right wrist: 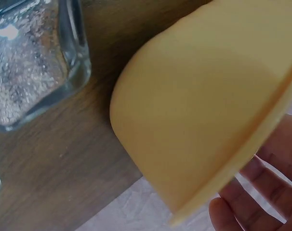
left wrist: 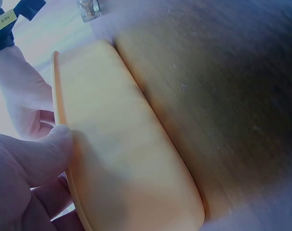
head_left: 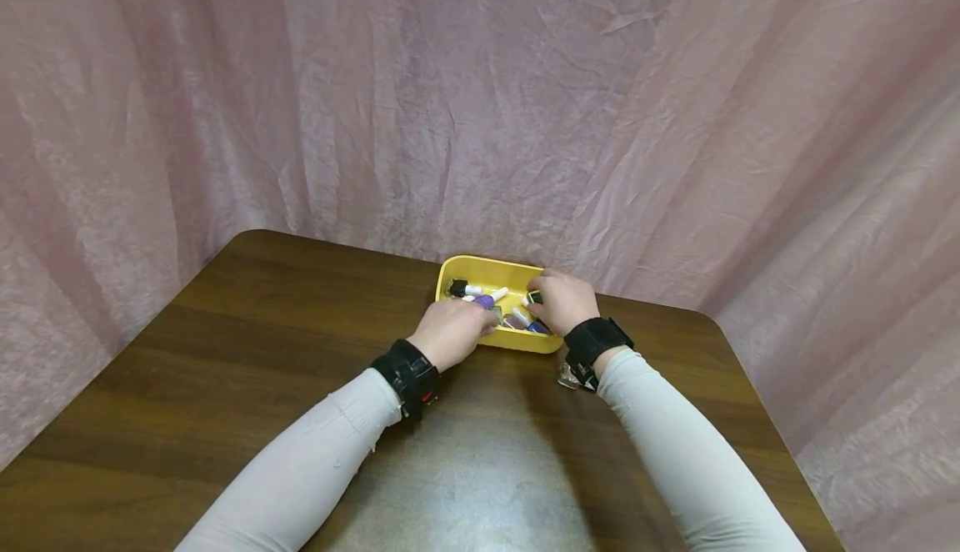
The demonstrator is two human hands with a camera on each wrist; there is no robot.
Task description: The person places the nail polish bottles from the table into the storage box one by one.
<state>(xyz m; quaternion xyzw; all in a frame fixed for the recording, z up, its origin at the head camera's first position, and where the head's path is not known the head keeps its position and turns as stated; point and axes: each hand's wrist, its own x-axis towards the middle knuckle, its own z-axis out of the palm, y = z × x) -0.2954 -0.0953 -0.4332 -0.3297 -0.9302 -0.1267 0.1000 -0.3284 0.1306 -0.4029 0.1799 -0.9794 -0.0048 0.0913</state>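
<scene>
A yellow tray at the table's far edge holds several small nail polish bottles, some with white caps, among them a purple bottle and a blue bottle. My left hand grips the near rim: its thumb presses the outer wall and the other fingers reach inside. Over the tray's right end, my right hand pinches a dark nail polish bottle between thumb and finger. Its fingers show beyond the rim in the right wrist view, where the bottle is hidden.
A square glass bottle of glittery polish lies on the wooden table, just outside the tray's near right corner and below my right wrist. A pink curtain hangs right behind the table.
</scene>
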